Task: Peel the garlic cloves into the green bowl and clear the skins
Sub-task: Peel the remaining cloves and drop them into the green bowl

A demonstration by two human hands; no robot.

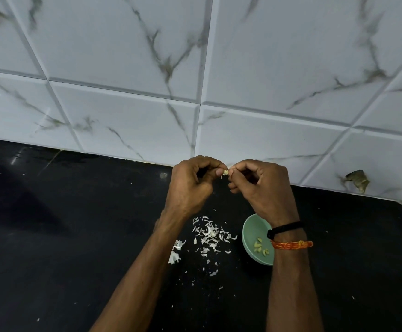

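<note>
Your left hand (190, 185) and right hand (262, 188) both pinch garlic clove (225, 172) at frame centre, fingers curled, raised above surface (75, 224). Green bowl (252, 236) lower right under right wrist; skins (209, 236) just left of it.

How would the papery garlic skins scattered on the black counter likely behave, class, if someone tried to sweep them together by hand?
The garlic skins look thin and curled, so probably very light and floppy, apt to scatter. They lie as many small flakes across the black counter, so some would likely slip past the fingers. Being flat, they seem unlikely to roll.
</note>
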